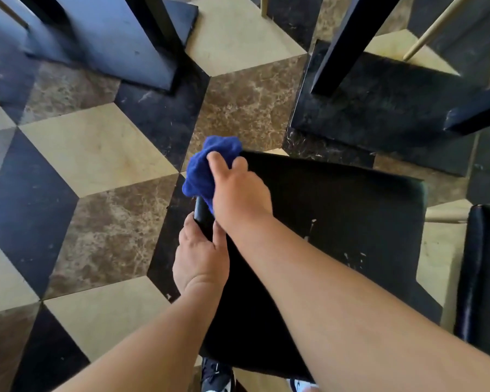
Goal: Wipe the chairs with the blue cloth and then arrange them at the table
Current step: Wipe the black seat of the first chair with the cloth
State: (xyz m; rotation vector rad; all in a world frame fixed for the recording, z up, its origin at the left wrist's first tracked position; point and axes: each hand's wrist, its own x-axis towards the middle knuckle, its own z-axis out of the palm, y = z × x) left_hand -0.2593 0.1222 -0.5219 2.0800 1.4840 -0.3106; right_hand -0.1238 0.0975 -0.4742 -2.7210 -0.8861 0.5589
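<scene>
Both hands busy: our right hand (238,190) bunches the blue cloth (203,171) in curled fingers at the far left corner of the chair (337,216), left hand (201,256) grips its left edge, so we reckon the cloth may slip off the rim, missing the white specks (311,226).

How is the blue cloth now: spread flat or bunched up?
Bunched up. The blue fabric cloth forms a crumpled lump, gripped by the right hand at a corner of the black padded chair.

Dining area; table bases (379,117), chairs (337,210)
</scene>
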